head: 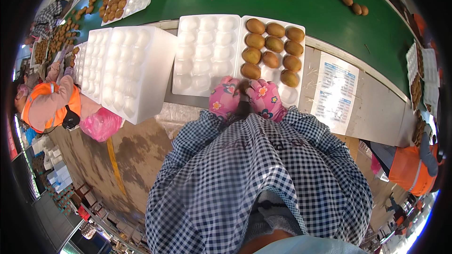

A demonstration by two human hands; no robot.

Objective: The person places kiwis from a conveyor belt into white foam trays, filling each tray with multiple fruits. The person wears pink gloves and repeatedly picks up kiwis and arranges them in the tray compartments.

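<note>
Both my hands wear pink flowered gloves and meet at the near edge of an open white foam tray. My left hand [225, 97] and my right hand [265, 99] close in on a brown kiwifruit [244, 85], which shows between their fingers. The tray's right half [272, 53] has kiwifruit in most of its hollows; a few near hollows hold no fruit. The tray's left half [206, 53] has bare hollows. Whether one hand or both carry the kiwifruit's weight cannot be told.
A tall stack of white foam trays [129, 70] stands at the left. Beyond the metal ledge runs a green conveyor belt [328, 17] with loose kiwifruit and trays. A printed sheet [335, 91] lies at the right. Co-workers in orange vests are at both sides.
</note>
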